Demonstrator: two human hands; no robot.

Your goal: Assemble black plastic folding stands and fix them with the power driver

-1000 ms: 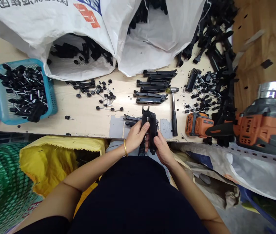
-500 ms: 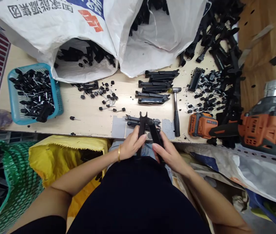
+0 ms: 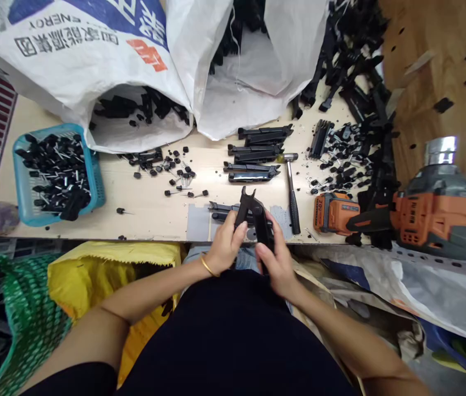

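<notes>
At the front edge of the worktop [image 3: 154, 223], the left hand [image 3: 225, 245] is closed around a black forked part [image 3: 244, 205], its prongs pointing towards the back edge. The right hand [image 3: 280, 264] grips a black bar [image 3: 261, 226] right beside it. Their upper ends meet or overlap; from where I stand I can't tell whether they're joined.

Just beyond, other black pieces [image 3: 222, 215] lie on a grey pad [image 3: 197, 223] near that front edge. Three sets of black lengths [image 3: 253, 177] sit in neat rows further in, with a hammer [image 3: 293, 208] to their right; I'd take those as finished or laid ready. Plenty looks left: pin-like pieces fill the blue basket [image 3: 98, 190] at the left end, and a big heap of black parts [image 3: 365, 104] crowds the back right corner.
</notes>
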